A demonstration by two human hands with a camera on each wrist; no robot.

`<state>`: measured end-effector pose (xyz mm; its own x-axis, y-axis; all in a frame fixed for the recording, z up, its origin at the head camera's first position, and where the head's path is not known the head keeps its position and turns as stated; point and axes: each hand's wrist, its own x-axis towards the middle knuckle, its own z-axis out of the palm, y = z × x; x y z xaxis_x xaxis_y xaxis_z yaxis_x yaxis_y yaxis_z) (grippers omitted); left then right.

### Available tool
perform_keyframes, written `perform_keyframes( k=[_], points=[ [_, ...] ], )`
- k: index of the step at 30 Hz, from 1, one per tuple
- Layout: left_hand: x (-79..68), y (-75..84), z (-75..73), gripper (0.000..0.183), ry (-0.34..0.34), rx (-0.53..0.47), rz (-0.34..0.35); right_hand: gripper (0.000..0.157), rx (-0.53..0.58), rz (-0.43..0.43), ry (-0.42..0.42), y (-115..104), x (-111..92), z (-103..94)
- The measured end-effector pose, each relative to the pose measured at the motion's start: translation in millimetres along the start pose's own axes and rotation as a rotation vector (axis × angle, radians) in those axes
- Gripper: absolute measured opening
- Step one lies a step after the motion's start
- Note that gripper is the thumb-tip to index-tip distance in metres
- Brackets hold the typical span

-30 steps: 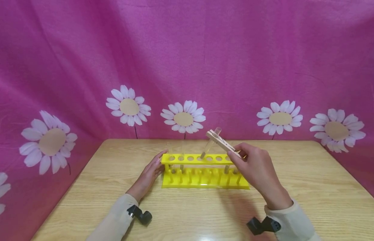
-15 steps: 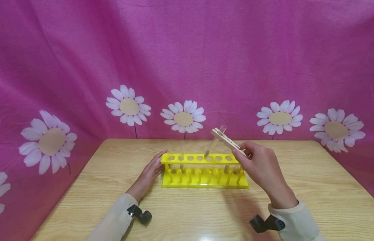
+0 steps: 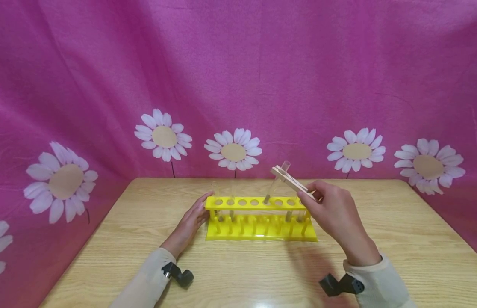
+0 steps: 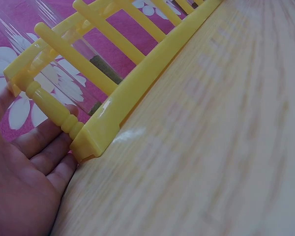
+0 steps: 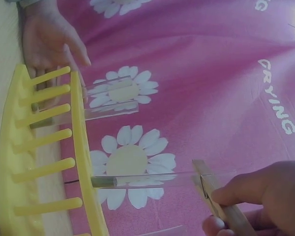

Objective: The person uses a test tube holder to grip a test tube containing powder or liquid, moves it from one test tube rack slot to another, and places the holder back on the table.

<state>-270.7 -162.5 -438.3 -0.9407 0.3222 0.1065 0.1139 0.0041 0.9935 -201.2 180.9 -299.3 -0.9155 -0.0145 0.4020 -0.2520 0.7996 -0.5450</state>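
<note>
My right hand [image 3: 334, 214] pinches a wooden test tube holder [image 3: 290, 182], whose far end clasps a clear test tube [image 5: 184, 179]. The tube leans, top to the right, with a little dark matter [image 5: 104, 182] at its bottom. Its rounded end is right at a middle hole in the top bar of the yellow test tube rack [image 3: 261, 236]. At the rack's left end, my left hand [image 3: 187, 224] rests with extended fingers against the end post [image 4: 51, 105]. The palm faces the rack.
Two tubes [image 4: 101, 66] with dark contents stand in the rack's left holes. More tubes [image 3: 289, 215] stand toward its right end, partly behind the right hand. The wooden table [image 3: 238, 273] backs onto a pink cloth [image 3: 292, 85] with white daisies.
My right hand has moved right with the holder and tube, from one middle hole to the adjacent one, and the tube has dipped slightly. The left hand and rack have stayed put.
</note>
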Motion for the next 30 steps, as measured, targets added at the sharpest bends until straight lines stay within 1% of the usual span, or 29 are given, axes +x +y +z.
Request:
perform_keyframes(
  k=[10,20,30],
  points=[
    [-0.3,-1.0,-0.8,0.054,-0.009,-0.001,0.011,0.022,0.004,0.037,-0.039,1,0,7.6],
    [-0.4,-0.3,-0.3,0.054,-0.004,-0.001,0.008,0.017,0.011,-0.010,-0.023,-3,-4,18.8],
    [0.4,-1.0,0.5,0.056,0.011,0.021,0.000,0.020,0.006,0.042,-0.055,-5,-3,29.4]
  ],
)
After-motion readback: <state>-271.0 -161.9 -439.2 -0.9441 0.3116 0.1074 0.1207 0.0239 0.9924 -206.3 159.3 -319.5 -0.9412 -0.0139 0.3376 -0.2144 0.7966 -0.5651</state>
